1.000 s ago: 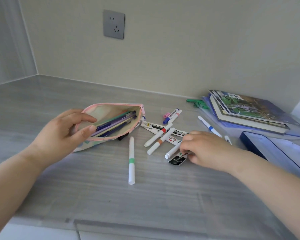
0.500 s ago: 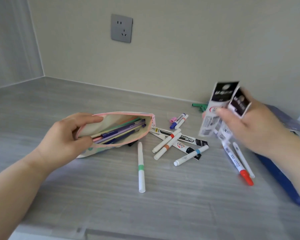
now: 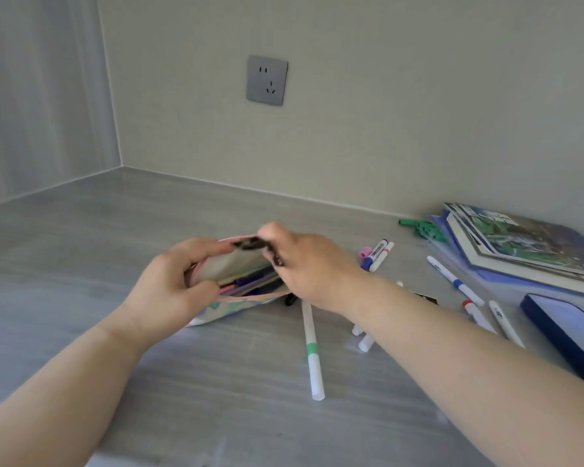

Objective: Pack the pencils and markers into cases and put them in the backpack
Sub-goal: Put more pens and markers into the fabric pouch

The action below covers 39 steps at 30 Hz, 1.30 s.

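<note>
Nearest on the tabletop (image 3: 81, 264), a white marker with a green band (image 3: 312, 348) lies loose, just in front of the pouch and under the line of the right forearm. It could be rolled off by a sweep of that arm when the hand is pulled back.

Behind it, the pencil case (image 3: 230, 305) is held open on its side by the left hand (image 3: 169, 284), whose grip is pinched on the pink rim, thumb below and fingers above. Several pens are already seen inside. If this grip is loosened, the mouth would probably fall shut and the contents could slide out, because the opening faces sideways.

The right hand (image 3: 311, 267) is at the mouth of the case, its grip pressed together around a dark, blurred object (image 3: 250, 245); what it is cannot be told. If it is wide or flat, it may be caught on the rim or on the pens inside.

Farther to the right, more markers (image 3: 378, 252) and a blue-banded one (image 3: 454, 281) are scattered, some hidden under the forearm, so they may be overlooked. Beyond them lie a stack of books (image 3: 520, 244) and a dark blue box (image 3: 563, 328). No backpack is seen, so the task is judged far from finished.
</note>
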Available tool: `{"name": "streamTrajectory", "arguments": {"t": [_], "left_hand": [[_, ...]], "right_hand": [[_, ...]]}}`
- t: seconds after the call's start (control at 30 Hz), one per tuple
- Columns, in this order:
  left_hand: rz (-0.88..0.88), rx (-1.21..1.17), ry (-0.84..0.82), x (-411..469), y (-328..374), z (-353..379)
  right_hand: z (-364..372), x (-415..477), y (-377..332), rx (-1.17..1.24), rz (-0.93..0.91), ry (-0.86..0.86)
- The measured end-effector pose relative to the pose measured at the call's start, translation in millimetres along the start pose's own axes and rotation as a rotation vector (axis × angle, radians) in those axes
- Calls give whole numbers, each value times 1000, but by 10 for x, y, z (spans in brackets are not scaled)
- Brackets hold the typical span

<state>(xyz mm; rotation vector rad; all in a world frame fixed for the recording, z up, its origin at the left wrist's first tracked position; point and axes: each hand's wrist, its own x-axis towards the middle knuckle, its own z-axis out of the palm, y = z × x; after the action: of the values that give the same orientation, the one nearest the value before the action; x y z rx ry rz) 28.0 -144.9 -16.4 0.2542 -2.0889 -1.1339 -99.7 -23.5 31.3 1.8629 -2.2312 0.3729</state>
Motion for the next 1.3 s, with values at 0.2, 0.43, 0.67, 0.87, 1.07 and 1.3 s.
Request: {"name": "streamTrajectory", "arguments": {"t": [0.2, 0.43, 0.67, 0.87, 1.07, 1.3], "left_hand": [[30, -5, -11, -4, 32, 16], [12, 41, 4, -13, 42, 20], [-4, 42, 15, -18, 26, 11], [6, 90, -1, -12, 14, 24], [19, 127, -6, -11, 2, 47], [-1, 143, 9, -13, 12, 33]], "right_hand": [[232, 189, 62, -300, -53, -151], [172, 274, 60, -97, 111, -32], [-43, -94, 259, 338, 182, -2], [-174, -576, 915, 100, 517, -75], [-19, -713, 1055, 147, 681, -296], [7, -497, 1014, -56, 653, -422]]}}
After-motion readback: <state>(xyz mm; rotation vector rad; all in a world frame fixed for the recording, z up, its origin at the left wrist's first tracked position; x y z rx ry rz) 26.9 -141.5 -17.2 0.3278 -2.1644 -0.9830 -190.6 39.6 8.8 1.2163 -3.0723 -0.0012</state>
